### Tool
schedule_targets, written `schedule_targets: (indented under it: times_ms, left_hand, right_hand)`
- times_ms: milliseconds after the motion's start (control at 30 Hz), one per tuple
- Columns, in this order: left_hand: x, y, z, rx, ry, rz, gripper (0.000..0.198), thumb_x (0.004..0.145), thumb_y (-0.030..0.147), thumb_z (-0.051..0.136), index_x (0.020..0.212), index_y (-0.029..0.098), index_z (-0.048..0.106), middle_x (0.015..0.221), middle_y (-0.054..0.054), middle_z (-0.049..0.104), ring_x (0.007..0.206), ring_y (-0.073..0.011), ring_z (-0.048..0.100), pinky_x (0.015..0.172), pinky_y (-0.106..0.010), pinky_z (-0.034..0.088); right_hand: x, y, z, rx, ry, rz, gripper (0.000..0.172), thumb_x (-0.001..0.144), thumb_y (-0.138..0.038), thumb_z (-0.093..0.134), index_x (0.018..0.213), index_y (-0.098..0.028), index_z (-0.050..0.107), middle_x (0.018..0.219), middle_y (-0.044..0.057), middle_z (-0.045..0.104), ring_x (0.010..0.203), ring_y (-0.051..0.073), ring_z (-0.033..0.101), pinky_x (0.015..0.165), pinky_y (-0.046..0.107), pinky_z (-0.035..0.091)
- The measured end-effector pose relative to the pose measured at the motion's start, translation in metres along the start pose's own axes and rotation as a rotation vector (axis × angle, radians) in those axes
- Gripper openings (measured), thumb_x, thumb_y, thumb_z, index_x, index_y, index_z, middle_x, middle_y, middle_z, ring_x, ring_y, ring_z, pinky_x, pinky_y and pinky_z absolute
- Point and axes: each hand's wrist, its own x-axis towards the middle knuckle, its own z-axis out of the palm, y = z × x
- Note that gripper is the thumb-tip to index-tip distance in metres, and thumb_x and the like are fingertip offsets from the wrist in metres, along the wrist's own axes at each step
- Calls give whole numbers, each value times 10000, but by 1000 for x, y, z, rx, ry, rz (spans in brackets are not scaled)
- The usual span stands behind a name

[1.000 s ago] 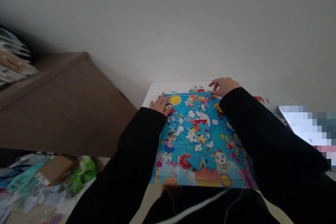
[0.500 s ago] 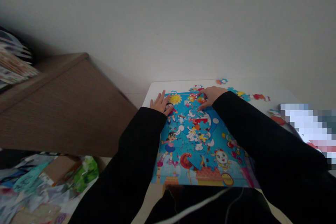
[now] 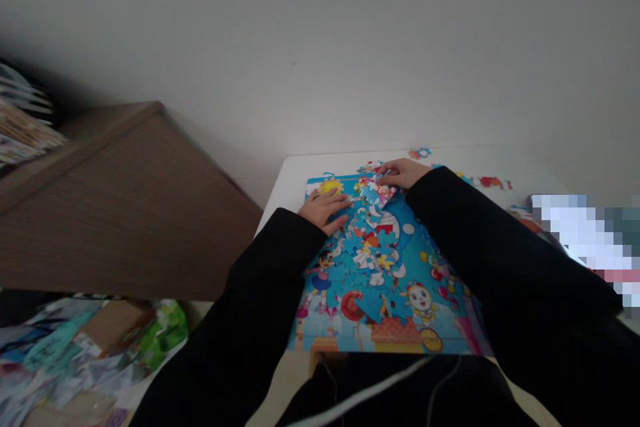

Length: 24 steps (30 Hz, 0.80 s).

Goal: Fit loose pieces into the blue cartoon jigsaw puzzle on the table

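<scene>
Showing a white table (image 3: 295, 180) bearing a cartoon jigsaw (image 3: 400, 327), its near part filled, its far middle still loose pieces (image 3: 373, 230); stray pieces (image 3: 490, 182) lie far right. Left hand (image 3: 324, 209) lies flat, fingers slightly apart; right hand (image 3: 404, 173) touches the loose pieces, fingers together, any grip unclear.

A plain off-white wall (image 3: 320, 47) fills the upper frame in soft, dim light, brightest just above the far edge of the white counter (image 3: 295, 177) and darkening toward the upper left. Left of the counter stands a brown wood-grain cabinet (image 3: 125, 213), with a blurred stack of magazines (image 3: 23, 123) beyond its corner. Below the cabinet lies a heap of plastic bags (image 3: 55, 360), with a cardboard box (image 3: 115, 323) and a green bag (image 3: 163, 333) among them. A pixelated patch (image 3: 585, 240) hides an object at the counter's right side.
</scene>
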Motion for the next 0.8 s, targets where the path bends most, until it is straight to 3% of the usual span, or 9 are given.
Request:
schedule_targets:
  times_ms: [133,267,433,500,567,633,700,800]
  left_hand:
    - [0,-3,-1,-50,162,48,239,786,286,568,991,222,673,1061,-45,672,1101,-212,557,1053,-436,283]
    - [1,-5,-3,-91,241,145,192,781,283,526,809,196,695,849,-51,697,904,-193,625,910,-360,422]
    - [1,-7,3,-89,274,126,260,800,343,478,707,192,668,726,-51,660,746,-178,603,753,-320,480]
    - [0,-7,7,-113,317,124,279,804,355,469,691,187,662,703,-50,646,701,-168,587,694,-302,481]
    - [0,-8,10,-133,348,130,281,805,359,468,690,186,658,696,-47,639,690,-162,580,674,-291,477]
    - [0,-9,11,-145,358,145,271,804,352,472,692,185,653,703,-46,639,694,-159,580,671,-287,475]
    - [1,-10,13,-161,387,177,267,803,345,474,683,181,647,700,-44,639,688,-159,580,659,-286,471]
    - [1,-11,15,-186,455,233,279,809,348,471,668,178,641,681,-40,632,663,-158,579,632,-284,465]
  right_hand:
    - [2,-1,1,249,139,88,212,807,-254,585,998,-169,619,713,34,653,556,107,561,521,235,493]
    - [2,-4,-5,344,183,62,285,812,-209,531,1084,-158,601,814,56,674,603,110,574,529,227,488]
    - [-1,-8,-7,4,76,-180,306,776,-204,510,1024,-167,685,808,22,692,694,143,593,645,250,477]
    - [-2,-10,-3,-170,19,-286,333,785,-202,494,1061,-195,681,873,16,698,752,154,600,711,265,467]
    - [-5,-13,1,-351,56,-363,369,805,-233,490,1143,-232,640,1009,32,681,867,176,598,791,293,449]
    - [-8,-17,3,-510,175,-350,383,815,-338,507,1169,-248,619,1099,60,649,974,212,575,837,332,433]
    - [-14,-22,3,-627,235,-237,427,780,-506,522,1097,-250,652,1061,75,659,974,245,580,812,369,444]
    - [-20,-29,4,-714,132,-87,576,647,-687,557,1011,-255,672,971,73,683,902,277,612,752,403,467]
